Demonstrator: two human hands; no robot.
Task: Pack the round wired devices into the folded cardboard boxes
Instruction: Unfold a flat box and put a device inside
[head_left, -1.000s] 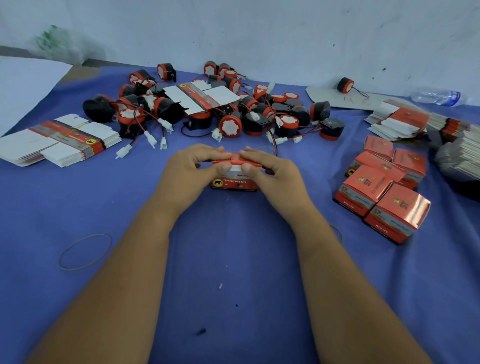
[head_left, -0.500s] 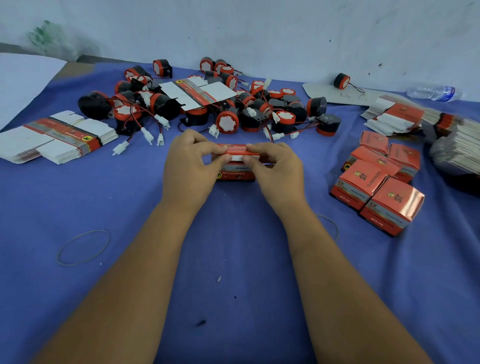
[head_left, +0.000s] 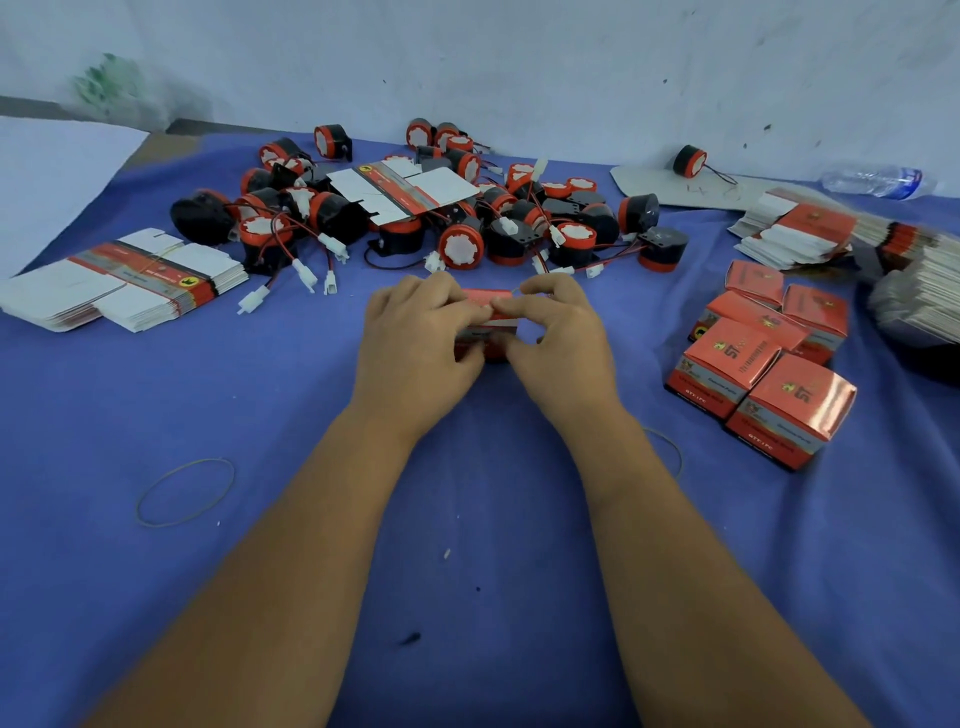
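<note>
**A:** ok so what's on the cloth (head_left: 156, 415)? Going big to small: the pile of devices (head_left: 457, 223) at the far middle, flat box stacks far left (head_left: 124, 280) and far right (head_left: 810, 234), and a cluster of closed boxes (head_left: 769, 369) on the right.

**B:** And the box (head_left: 491, 325) being worked is dead center, just near of the pile, standing on the cloth. Left hand (head_left: 421, 343) and right hand (head_left: 556, 338) are both curled onto it, fingertips meeting over the top, looks like the flap is getting tucked.

**A:** How's it gonna handle?

**B:** My guess: thin glossy card, light, dents easily, a bit slick. I'd hold the side walls and press along the flap fold, not the middle panel. The devices look like hard plastic, so grab the body, not the thin wires.

**A:** Anything you can't see?

**B:** Plenty. Hands cover most of the box, so can't tell if a device is inside or if the flap is fully shut. Print's too blurry to read. Small stuff: a rubber band (head_left: 184, 491) near left.
</note>
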